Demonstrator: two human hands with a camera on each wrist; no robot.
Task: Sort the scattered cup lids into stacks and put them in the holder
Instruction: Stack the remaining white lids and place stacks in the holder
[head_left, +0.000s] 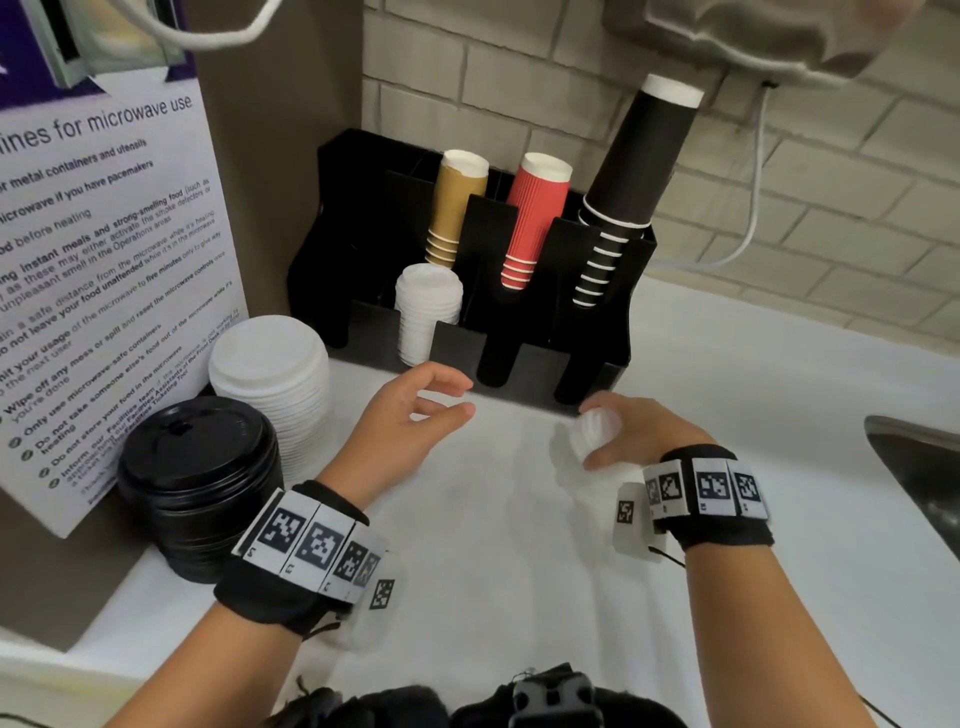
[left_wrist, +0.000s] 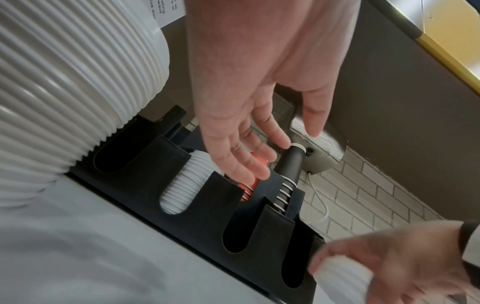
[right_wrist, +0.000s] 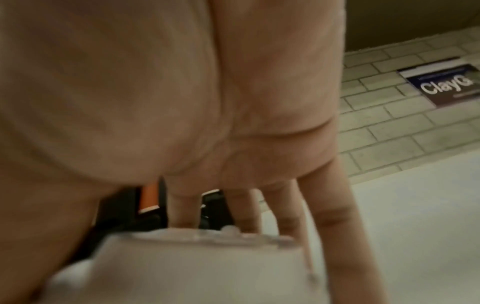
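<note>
While my right hand (head_left: 631, 431) curls around a small stack of white lids (head_left: 592, 434), that stack sits just above the white counter (head_left: 493, 519), right in front of the black holder (head_left: 457, 348). It lies tilted, its long axis roughly sideways rather than upright — blurred in every view, so I cannot count the lids, though the ribbed edges show in the left wrist view. The holder's front slots lie directly ahead of the stack: 1 slot already holds a column of small white lids (head_left: 428, 312), and the 2 dark slots to its right look vacant, the nearer of them just beyond my right fingers. I judge the coming move turns on standing the stack upright and lifting it forward into 1 of those slots. My left hand (head_left: 410, 415) hangs beside it, fingers apart and holding nothing — near enough to steady the stack. To the left, well apart, stand a tall stack of larger white lids (head_left: 270, 374) and a stack of black lids (head_left: 200, 478).
</note>
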